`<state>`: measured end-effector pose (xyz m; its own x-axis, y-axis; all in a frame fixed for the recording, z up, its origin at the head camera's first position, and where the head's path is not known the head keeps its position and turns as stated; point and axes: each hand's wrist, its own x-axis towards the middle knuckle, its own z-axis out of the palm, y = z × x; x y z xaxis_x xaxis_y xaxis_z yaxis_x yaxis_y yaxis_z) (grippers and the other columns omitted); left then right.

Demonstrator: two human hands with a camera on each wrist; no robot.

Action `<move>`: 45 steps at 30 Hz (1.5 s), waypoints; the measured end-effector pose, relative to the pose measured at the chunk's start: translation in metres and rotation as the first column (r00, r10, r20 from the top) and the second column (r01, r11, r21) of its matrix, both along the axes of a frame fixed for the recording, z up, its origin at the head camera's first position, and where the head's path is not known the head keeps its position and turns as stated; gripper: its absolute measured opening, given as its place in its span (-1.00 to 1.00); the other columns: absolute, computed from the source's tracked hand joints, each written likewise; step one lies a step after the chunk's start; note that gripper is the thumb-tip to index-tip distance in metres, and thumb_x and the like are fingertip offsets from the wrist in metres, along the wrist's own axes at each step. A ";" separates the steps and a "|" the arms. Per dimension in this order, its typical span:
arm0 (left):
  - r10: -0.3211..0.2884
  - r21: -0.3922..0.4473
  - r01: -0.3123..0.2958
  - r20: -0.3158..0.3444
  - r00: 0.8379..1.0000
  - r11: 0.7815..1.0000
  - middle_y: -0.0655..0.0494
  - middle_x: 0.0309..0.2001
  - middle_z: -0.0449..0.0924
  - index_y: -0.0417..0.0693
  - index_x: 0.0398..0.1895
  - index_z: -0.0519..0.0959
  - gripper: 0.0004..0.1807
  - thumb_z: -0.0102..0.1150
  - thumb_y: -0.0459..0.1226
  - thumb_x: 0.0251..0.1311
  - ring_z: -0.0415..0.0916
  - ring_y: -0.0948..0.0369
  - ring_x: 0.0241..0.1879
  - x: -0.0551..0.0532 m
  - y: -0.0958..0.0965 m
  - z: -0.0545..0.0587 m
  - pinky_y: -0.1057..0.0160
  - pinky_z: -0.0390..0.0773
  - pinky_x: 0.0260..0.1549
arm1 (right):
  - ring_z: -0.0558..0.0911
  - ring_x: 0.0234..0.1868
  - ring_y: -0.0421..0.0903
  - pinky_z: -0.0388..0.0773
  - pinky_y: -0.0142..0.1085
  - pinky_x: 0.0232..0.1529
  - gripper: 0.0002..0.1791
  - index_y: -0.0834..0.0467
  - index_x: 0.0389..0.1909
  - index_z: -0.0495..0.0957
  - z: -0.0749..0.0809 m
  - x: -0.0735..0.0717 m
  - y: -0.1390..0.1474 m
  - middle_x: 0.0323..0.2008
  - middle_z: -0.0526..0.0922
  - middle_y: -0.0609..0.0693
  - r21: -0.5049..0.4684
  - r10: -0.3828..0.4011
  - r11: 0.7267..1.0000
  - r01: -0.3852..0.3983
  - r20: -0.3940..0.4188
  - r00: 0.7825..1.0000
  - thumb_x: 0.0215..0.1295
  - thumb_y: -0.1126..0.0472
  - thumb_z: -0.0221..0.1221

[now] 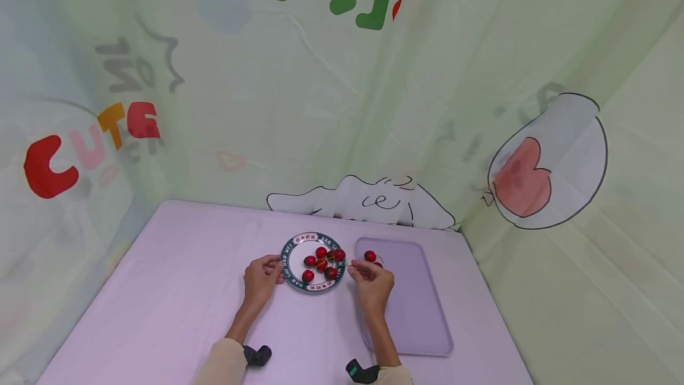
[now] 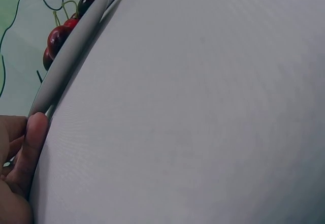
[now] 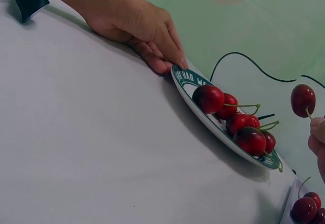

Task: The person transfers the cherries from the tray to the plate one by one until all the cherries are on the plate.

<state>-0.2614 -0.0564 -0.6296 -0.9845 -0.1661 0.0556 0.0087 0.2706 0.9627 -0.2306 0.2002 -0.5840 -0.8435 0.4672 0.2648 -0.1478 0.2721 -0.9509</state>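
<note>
A round plate [image 1: 294, 281] with a dark green lettered rim carries several red cherries [image 3: 208, 99], some with green stems. At its left edge, my left hand [image 1: 262, 278] pinches the rim between thumb and fingers; the left wrist view shows the thumb [image 2: 36, 132] against the plate's side. My right hand [image 1: 372, 281], at the plate's right side, pinches one cherry [image 3: 303, 100] by its stem. That cherry is up above the plate's right edge, apart from the others. In the right wrist view, only the fingertips [image 3: 319, 137] of the right hand show.
A shallow lilac tray [image 1: 411, 319] lies right of the plate, partly under my right forearm. Cherries [image 1: 370, 256] lie near its far left corner. The pale table [image 1: 176, 290] ends at a printed curtain [image 1: 267, 106] behind and along the sides.
</note>
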 end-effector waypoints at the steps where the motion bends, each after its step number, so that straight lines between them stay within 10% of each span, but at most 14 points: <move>1: 0.000 0.001 0.000 0.000 1.000 1.000 -0.12 -0.21 0.79 -0.32 0.23 0.70 -0.68 0.29 -0.37 0.52 0.73 0.27 -0.49 0.000 0.000 0.000 0.49 0.72 -0.41 | 0.74 -0.40 -0.28 0.71 -0.55 -0.32 -0.82 0.24 -0.24 0.88 0.001 0.000 -0.001 -0.26 0.89 0.20 0.005 0.005 1.000 -0.005 0.002 1.000 0.15 0.49 0.55; 45: -0.010 -0.001 0.010 -0.016 1.000 1.000 -0.15 -0.17 0.81 -0.33 0.23 0.70 -0.68 0.29 -0.37 0.52 0.78 0.22 -0.47 0.000 -0.001 -0.002 0.53 0.70 -0.40 | 0.70 -0.37 -0.24 0.72 -0.44 -0.31 -0.83 0.18 -0.28 0.89 -0.016 0.007 -0.003 -0.32 0.89 0.03 0.348 0.279 0.884 -0.312 0.141 0.950 0.15 0.48 0.55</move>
